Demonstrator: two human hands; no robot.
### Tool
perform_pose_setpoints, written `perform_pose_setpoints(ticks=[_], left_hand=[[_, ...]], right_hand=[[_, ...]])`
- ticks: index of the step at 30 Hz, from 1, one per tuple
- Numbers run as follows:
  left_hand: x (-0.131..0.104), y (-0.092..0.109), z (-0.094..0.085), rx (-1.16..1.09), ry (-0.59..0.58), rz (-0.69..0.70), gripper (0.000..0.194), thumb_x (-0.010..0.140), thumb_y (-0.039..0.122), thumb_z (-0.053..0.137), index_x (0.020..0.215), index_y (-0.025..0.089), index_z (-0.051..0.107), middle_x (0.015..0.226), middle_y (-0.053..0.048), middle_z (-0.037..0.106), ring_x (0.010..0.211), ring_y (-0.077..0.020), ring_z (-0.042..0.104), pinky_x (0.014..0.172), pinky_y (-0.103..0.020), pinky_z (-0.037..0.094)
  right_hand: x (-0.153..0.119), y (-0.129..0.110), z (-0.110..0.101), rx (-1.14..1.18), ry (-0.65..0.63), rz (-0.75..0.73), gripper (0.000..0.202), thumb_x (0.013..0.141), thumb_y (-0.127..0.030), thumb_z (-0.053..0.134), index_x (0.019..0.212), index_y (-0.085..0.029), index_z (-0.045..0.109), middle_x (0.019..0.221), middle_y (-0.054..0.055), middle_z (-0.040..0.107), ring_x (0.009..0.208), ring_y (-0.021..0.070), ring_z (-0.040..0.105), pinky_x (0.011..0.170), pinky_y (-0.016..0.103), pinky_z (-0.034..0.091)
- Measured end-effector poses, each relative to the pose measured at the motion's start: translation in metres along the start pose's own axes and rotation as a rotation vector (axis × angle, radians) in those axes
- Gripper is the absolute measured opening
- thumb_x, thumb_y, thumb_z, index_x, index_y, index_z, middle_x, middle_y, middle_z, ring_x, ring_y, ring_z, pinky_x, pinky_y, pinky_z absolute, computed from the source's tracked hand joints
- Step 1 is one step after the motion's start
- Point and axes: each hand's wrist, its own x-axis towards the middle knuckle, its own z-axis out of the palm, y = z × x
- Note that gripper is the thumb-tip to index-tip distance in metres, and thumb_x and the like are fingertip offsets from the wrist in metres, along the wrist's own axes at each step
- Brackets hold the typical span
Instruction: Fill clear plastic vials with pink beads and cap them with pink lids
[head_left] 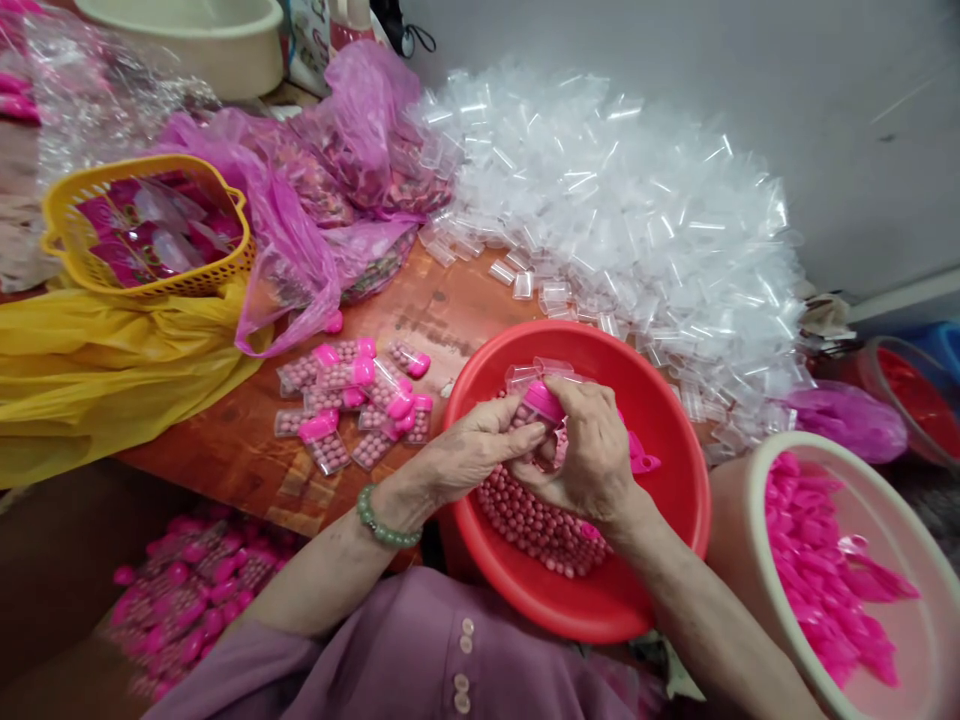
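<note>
Above a red basin point(686, 500), my left hand point(480, 445) grips a clear container of pink beads with a bright pink cap point(543, 402). My right hand point(592, 445) has its thumb and fingers curled at that cap, touching the same container. Loose pink beads point(529, 520) lie in the basin under my hands, with some empty clear containers at its back edge and pink caps at its right. Left of my hands, several filled containers point(371, 395) with pink caps lie in a loose pile on the orange table point(442, 305).
Clear empty containers point(615, 190) form a large heap behind the basin. A white tub point(757, 560) of pink caps stands right. A yellow basket point(150, 290), purple bags point(300, 250) and yellow plastic point(112, 380) are left. More filled containers point(195, 600) lie below the table's edge.
</note>
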Motion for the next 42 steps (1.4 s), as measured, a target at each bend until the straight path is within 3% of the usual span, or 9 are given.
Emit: perform_pose_setpoints(ticks=[5, 15, 18, 22, 25, 31, 34, 38, 42], left_hand=[[0.001, 0.001, 0.001, -0.051, -0.025, 0.005, 0.027, 0.08, 0.035, 0.075, 0.089, 0.012, 0.065, 0.08, -0.001, 0.06, 0.073, -0.0087, 0.055, 0.071, -0.021, 0.044], [0.003, 0.001, -0.002, -0.104, -0.065, -0.024, 0.026, 0.078, 0.034, 0.077, 0.086, 0.011, 0.068, 0.077, 0.0, 0.06, 0.071, -0.0081, 0.055, 0.07, -0.021, 0.044], [0.002, 0.002, -0.001, -0.083, -0.048, 0.006, 0.025, 0.079, 0.033, 0.076, 0.086, 0.011, 0.068, 0.077, 0.0, 0.06, 0.07, -0.0074, 0.055, 0.069, -0.019, 0.045], [0.001, 0.002, -0.001, -0.071, 0.004, -0.013, 0.026, 0.081, 0.036, 0.073, 0.092, 0.013, 0.067, 0.08, -0.003, 0.064, 0.072, -0.0102, 0.059, 0.07, -0.021, 0.048], [0.002, 0.001, -0.001, -0.07, 0.009, -0.033, 0.032, 0.082, 0.041, 0.071, 0.096, 0.013, 0.067, 0.078, -0.004, 0.066, 0.07, -0.0119, 0.061, 0.068, -0.023, 0.049], [0.005, -0.004, 0.005, -0.075, 0.085, -0.006, 0.045, 0.082, 0.056, 0.065, 0.083, 0.01, 0.065, 0.067, -0.005, 0.063, 0.062, -0.013, 0.06, 0.066, -0.027, 0.05], [0.005, -0.006, 0.014, -0.031, 0.141, -0.001, 0.044, 0.083, 0.056, 0.063, 0.08, 0.012, 0.06, 0.066, -0.002, 0.06, 0.058, -0.0093, 0.056, 0.061, -0.023, 0.047], [0.004, -0.007, 0.025, 0.008, 0.116, -0.038, 0.035, 0.093, 0.046, 0.054, 0.077, 0.015, 0.054, 0.064, 0.0, 0.056, 0.054, -0.0082, 0.053, 0.056, -0.023, 0.045], [-0.006, 0.002, 0.021, 0.127, 0.094, 0.065, 0.033, 0.095, 0.046, 0.049, 0.078, 0.018, 0.051, 0.068, -0.001, 0.057, 0.059, -0.011, 0.056, 0.059, -0.026, 0.049]], right_hand=[[0.003, 0.003, -0.001, -0.059, 0.031, -0.049, 0.076, 0.074, -0.045, 0.065, 0.139, -0.016, 0.037, 0.094, 0.013, 0.068, 0.08, 0.0285, 0.065, 0.083, 0.048, 0.046], [0.004, 0.0, 0.0, -0.135, 0.108, -0.113, 0.063, 0.077, -0.04, 0.064, 0.131, -0.013, 0.046, 0.087, 0.01, 0.067, 0.074, 0.0218, 0.063, 0.085, 0.044, 0.048], [0.004, 0.001, 0.0, -0.097, 0.059, -0.106, 0.064, 0.079, -0.035, 0.063, 0.134, -0.009, 0.042, 0.093, 0.014, 0.067, 0.081, 0.0241, 0.064, 0.082, 0.043, 0.049], [0.002, 0.002, -0.001, -0.013, -0.064, -0.05, 0.08, 0.081, -0.038, 0.063, 0.146, -0.008, 0.028, 0.117, 0.022, 0.063, 0.104, 0.032, 0.062, 0.084, 0.047, 0.05], [0.001, 0.001, -0.002, -0.007, -0.101, -0.017, 0.086, 0.082, -0.041, 0.062, 0.15, -0.009, 0.021, 0.125, 0.024, 0.06, 0.109, 0.0345, 0.06, 0.087, 0.051, 0.05], [0.004, -0.002, 0.001, -0.007, 0.002, -0.035, 0.076, 0.077, -0.038, 0.067, 0.141, -0.011, 0.036, 0.11, 0.019, 0.064, 0.097, 0.0309, 0.064, 0.082, 0.047, 0.054], [0.0, -0.001, -0.003, -0.043, 0.04, -0.084, 0.078, 0.078, -0.039, 0.066, 0.144, -0.012, 0.035, 0.1, 0.015, 0.064, 0.087, 0.0293, 0.065, 0.074, 0.046, 0.056], [-0.005, -0.003, -0.012, -0.078, 0.061, -0.12, 0.091, 0.075, -0.043, 0.071, 0.152, -0.018, 0.03, 0.092, 0.013, 0.064, 0.076, 0.0306, 0.064, 0.064, 0.046, 0.055], [0.001, -0.012, -0.016, -0.04, -0.086, -0.064, 0.094, 0.08, -0.039, 0.07, 0.157, -0.026, 0.017, 0.108, 0.016, 0.066, 0.09, 0.0362, 0.066, 0.07, 0.051, 0.056]])
